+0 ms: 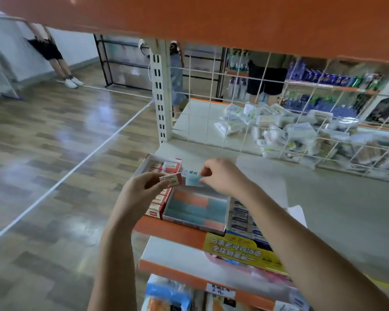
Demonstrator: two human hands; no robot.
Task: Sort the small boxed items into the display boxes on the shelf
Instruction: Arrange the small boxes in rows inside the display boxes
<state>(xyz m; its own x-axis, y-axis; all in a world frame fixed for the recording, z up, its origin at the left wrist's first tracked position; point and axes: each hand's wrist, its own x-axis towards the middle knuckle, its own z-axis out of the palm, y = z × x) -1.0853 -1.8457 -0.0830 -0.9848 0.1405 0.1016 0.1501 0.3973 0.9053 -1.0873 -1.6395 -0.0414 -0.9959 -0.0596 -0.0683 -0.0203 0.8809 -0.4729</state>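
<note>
Here, left hand (142, 187) gripping red box (171, 178), right hand (220, 176) pinching blue box (193, 180)

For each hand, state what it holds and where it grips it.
Left hand pinches a red-and-white small box by its near end. Right hand pinches a blue small box at its right edge.

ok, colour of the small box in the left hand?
Red and white small box, pinched by the left hand; head view, the only one.

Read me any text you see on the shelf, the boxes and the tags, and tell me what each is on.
Yellow shelf sign: Chinese characters, too blurred to read.
White price tag: handwritten, perhaps "6元", unsure.
White card by the right hand: blurred.
Red-and-white box in the left hand: print unreadable.
</note>
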